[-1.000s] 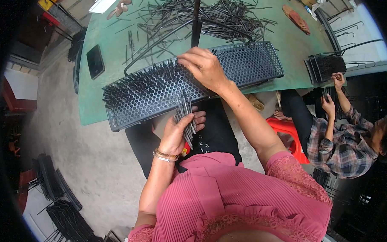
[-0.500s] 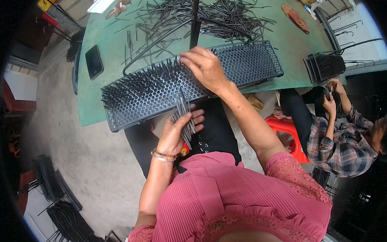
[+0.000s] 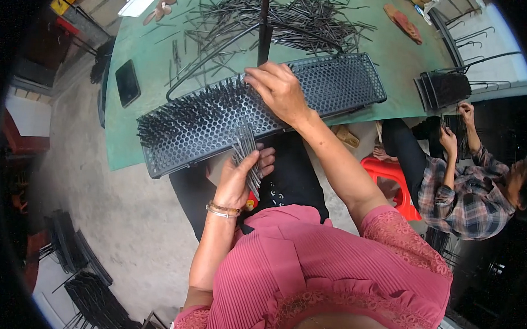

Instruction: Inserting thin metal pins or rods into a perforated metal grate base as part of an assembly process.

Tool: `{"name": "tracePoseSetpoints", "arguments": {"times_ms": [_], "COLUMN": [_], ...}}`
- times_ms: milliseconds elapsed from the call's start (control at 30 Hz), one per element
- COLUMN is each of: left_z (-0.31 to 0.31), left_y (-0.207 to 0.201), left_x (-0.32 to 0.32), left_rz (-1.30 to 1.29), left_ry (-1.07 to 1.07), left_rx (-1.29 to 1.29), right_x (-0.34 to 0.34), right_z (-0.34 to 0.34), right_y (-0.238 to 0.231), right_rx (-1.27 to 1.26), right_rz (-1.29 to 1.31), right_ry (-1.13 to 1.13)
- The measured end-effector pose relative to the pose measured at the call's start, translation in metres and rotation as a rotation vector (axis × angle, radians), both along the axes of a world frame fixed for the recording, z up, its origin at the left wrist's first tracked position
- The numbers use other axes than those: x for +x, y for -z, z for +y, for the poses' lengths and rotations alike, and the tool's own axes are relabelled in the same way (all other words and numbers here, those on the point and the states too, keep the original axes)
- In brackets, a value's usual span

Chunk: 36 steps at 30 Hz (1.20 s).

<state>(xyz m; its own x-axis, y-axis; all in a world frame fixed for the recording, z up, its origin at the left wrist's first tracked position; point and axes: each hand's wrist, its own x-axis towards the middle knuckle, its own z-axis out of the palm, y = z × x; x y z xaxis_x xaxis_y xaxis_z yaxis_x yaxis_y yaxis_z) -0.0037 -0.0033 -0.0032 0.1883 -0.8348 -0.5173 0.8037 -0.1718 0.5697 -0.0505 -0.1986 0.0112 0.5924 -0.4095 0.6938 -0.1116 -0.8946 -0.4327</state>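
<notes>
Left hand [image 3: 238, 174]: fingers pinch rod bundle [image 3: 246, 147] beside perforated rack [image 3: 339, 83], at green surface's [image 3: 124, 137] near edge. Right hand [image 3: 280, 95]: fingers bunched over rack; cannot tell what they pinch. Best to seat rods upright.

Your head camera, the left of a side-by-side pair, looks steeply down past your pink top [image 3: 329, 265], close above your left hand [image 3: 244, 168] and right hand [image 3: 276, 92], its wide fisheye reaching across the worktop [image 3: 125, 137] and the floor [image 3: 145, 236].

The perforated tray [image 3: 336, 84] looks faintly glossy, the shirt [image 3: 341, 254] ribbed cloth.
</notes>
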Motion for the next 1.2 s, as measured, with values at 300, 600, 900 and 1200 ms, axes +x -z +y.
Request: {"name": "tracePoseSetpoints", "arguments": {"times_ms": [300,600,900,1200], "left_z": [0.002,0.001,0.001,-0.001], "left_y": [-0.003,-0.002,-0.001,-0.024], "left_x": [0.001,0.003,0.002,0.001], "left_rz": [0.01,0.017,-0.005,-0.144], "left_ry": [0.046,0.052,0.043,-0.015], "left_rx": [0.017,0.041,0.019,-0.065], "right_x": [0.0,0.002,-0.002,-0.035], "right_z": [-0.001,-0.002,0.001,0.043], "right_y": [0.003,0.001,-0.005,-0.025], "right_rx": [-0.059,-0.147,-0.088,1.049], "right_rz": [-0.018,-0.009,-0.002,0.354], "right_ry": [0.028,-0.053,0.001,-0.239]}}
